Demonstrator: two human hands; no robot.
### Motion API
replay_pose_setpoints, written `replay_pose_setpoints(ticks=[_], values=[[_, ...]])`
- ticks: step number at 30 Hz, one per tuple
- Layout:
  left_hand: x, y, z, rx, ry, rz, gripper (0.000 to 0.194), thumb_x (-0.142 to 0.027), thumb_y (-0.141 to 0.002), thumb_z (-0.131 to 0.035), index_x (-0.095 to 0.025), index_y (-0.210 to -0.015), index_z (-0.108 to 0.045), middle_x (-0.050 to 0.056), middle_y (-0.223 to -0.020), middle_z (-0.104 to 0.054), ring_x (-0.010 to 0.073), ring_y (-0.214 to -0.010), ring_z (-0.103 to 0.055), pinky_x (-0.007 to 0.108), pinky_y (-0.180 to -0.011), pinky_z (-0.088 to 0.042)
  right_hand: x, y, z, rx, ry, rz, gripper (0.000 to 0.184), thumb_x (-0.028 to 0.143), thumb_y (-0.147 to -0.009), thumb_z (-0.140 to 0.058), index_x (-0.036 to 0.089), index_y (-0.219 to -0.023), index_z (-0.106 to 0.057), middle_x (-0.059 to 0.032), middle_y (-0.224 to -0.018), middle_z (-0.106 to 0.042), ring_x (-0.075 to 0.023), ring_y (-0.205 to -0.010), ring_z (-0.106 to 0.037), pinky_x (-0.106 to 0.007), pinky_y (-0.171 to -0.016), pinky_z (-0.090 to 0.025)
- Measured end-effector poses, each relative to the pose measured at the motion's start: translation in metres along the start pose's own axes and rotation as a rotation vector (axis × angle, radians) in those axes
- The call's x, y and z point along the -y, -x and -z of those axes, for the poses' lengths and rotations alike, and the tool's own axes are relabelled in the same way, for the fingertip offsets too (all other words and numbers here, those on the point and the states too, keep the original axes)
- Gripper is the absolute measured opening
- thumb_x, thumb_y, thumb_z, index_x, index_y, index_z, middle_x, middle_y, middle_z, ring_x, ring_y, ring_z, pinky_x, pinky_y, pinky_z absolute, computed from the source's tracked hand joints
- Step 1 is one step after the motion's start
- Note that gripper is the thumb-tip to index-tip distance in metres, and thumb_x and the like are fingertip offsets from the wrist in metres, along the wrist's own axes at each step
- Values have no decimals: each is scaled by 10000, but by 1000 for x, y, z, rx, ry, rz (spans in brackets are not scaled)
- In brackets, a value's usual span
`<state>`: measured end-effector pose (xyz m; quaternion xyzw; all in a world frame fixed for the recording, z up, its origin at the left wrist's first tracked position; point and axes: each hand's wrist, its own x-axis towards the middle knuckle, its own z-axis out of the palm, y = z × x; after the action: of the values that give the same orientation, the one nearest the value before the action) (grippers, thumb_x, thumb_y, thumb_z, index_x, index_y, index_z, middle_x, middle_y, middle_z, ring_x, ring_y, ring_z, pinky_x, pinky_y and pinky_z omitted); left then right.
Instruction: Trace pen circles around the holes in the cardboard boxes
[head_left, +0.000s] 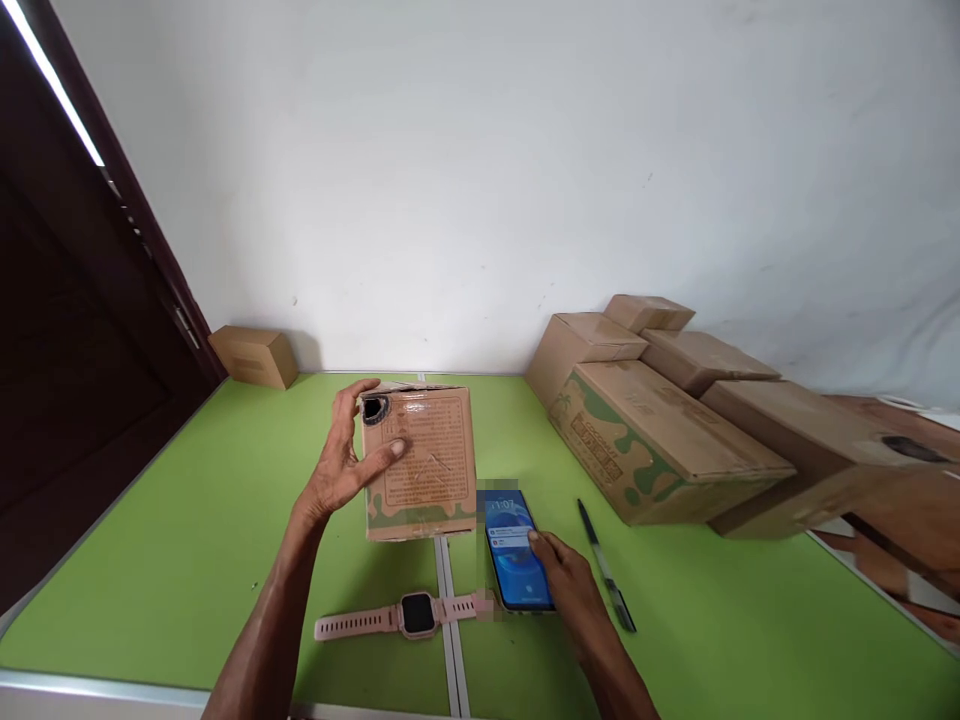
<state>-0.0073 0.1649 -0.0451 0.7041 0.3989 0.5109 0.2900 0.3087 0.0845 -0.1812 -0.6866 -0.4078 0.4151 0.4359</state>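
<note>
My left hand grips the left side of a small cardboard box that stands on the green table; the thumb lies across the box's front face and the fingers reach behind its top corner. My right hand rests on a blue-screened phone lying flat just right of the box, with a finger on the lit screen. A pink smartwatch lies stretched out on the table in front of the box, between my two forearms.
A black pen lies right of the phone. Several cardboard boxes are stacked at the right along the white wall. One small box sits at the back left corner. A dark door stands at the left.
</note>
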Motion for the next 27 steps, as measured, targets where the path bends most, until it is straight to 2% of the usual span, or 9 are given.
replay_pose_setpoints(ticks=[4, 7, 13, 16, 19, 21, 23, 25, 27], values=[[-2, 2, -1, 11, 5, 30, 770, -568, -930, -799, -299, -1567, -459, 144, -1583, -494, 404, -1500, -484, 661, -1269, -391, -4, -3, 4, -93, 257, 69, 422, 687, -761, -559, 276, -732, -647, -97, -731, -770, -319, -720, -696, -404, -688, -482], [-2, 3, -2, 7, 14, 20, 753, -552, -934, -801, -304, -1558, -459, 132, -1588, -485, 395, -1522, -457, 649, -1289, -371, -5, -1, 4, -129, 406, 110, 384, 624, -810, -492, 277, -802, -657, -131, -781, -788, -346, -734, -702, -419, -702, -460], [1, 3, -4, 1, 27, -13, 744, -547, -939, -797, -307, -1555, -456, 128, -1552, -492, 381, -1502, -463, 640, -1290, -380, -9, -2, 7, -166, 596, 150, 269, 490, -870, -509, 282, -836, -676, -127, -810, -771, -342, -763, -715, -427, -723, -484], [2, 4, -5, -5, 30, -19, 751, -548, -934, -804, -304, -1555, -460, 135, -1562, -486, 390, -1507, -461, 651, -1284, -392, 4, 0, 5, -218, 653, 182, 285, 450, -861, -542, 238, -911, -724, -208, -982, -763, -405, -980, -741, -484, -834, -535], [2, 4, -5, -6, 29, -25, 762, -553, -929, -809, -300, -1559, -462, 138, -1560, -485, 391, -1505, -460, 652, -1284, -395, 40, 13, -12, -232, 453, 293, 548, 573, -901, -580, 140, -1191, -746, -299, -1298, -727, -469, -1280, -668, -560, -1025, -541], [2, 4, -5, -7, 26, -28, 762, -557, -930, -807, -302, -1561, -463, 133, -1555, -489, 388, -1501, -465, 648, -1288, -392, 72, 26, -29, -141, 115, 334, 760, 716, -902, -675, 163, -1424, -673, -258, -1477, -687, -444, -1366, -645, -558, -1090, -549], [1, 4, -4, -8, 22, -31, 762, -560, -935, -802, -304, -1566, -460, 131, -1562, -489, 386, -1507, -464, 647, -1298, -382, 102, 38, -46, -8, -107, 339, 902, 767, -869, -761, 230, -1569, -574, -207, -1610, -624, -420, -1407, -636, -548, -1101, -561], [1, 5, -4, -3, 22, -26, 785, -573, -941, -794, -305, -1591, -446, 134, -1598, -472, 388, -1538, -442, 649, -1319, -354, 122, 45, -60, 126, -202, 345, 927, 758, -870, -794, 264, -1610, -537, -181, -1629, -624, -406, -1381, -662, -541, -1078, -581], [3, 7, -6, 1, 46, 4, 863, -621, -939, -783, -314, -1648, -399, 141, -1678, -407, 399, -1598, -383, 654, -1342, -319, 130, 44, -67, 248, -252, 332, 914, 745, -880, -802, 266, -1615, -544, -171, -1563, -687, -396, -1326, -703, -540, -1063, -597]])
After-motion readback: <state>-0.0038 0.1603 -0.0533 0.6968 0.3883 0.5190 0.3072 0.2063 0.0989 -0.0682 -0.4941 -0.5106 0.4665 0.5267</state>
